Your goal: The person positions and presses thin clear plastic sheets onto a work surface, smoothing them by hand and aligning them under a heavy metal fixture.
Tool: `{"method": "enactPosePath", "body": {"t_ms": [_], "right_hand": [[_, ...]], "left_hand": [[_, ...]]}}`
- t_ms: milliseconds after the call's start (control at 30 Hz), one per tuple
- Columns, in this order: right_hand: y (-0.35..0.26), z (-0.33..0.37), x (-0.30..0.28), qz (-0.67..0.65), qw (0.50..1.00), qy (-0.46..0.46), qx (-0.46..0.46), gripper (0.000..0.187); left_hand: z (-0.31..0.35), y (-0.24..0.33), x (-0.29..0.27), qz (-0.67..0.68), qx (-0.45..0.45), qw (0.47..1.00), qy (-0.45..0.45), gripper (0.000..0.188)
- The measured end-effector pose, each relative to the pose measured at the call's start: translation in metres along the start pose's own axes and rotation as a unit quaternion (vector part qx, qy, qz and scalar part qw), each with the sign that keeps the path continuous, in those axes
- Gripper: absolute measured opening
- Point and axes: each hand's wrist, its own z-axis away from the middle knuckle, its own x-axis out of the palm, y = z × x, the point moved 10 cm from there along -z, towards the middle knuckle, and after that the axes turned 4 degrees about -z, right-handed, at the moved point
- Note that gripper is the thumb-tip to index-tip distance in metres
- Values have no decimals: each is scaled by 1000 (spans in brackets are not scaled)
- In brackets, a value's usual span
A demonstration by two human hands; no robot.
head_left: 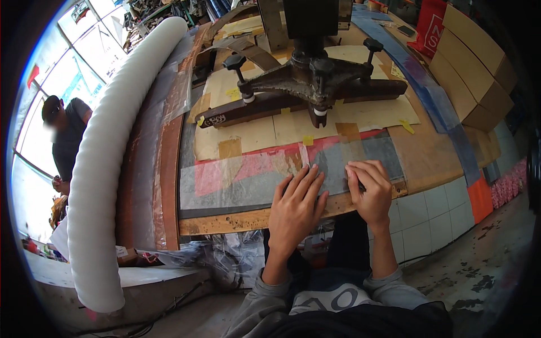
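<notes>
While the left hand (297, 197) lies flat, fingers slightly parted, the right hand (370, 188) narrows to a pinch, its contents impossible to tell; beyond both on the wooden-edged desk (225, 223), nearer the left, a flat, glossy pink-red plastic sheet (208, 179) runs left to right, patched with tan tape (230, 148).

Left hand (296, 205), one; right hand (373, 194), one; worktable (236, 222), one; black metal stand (338, 84), one; black knobs (234, 61), three; thick white roll (105, 152), one; co-worker (69, 132), one; red bag (429, 28), one; orange flap (479, 200), one; pink bundle (510, 185), one.
</notes>
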Motion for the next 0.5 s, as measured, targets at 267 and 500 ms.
{"method": "enactPosePath", "body": {"t_ms": [267,500], "right_hand": [[0,5,4,-18,1000,7,-18,6],[6,4,-1,-18,1000,12,-4,8]], "left_hand": [[120,-1,-12,166,-32,935,311,19],[127,-44,59,402,-262,863,159,37]]}}
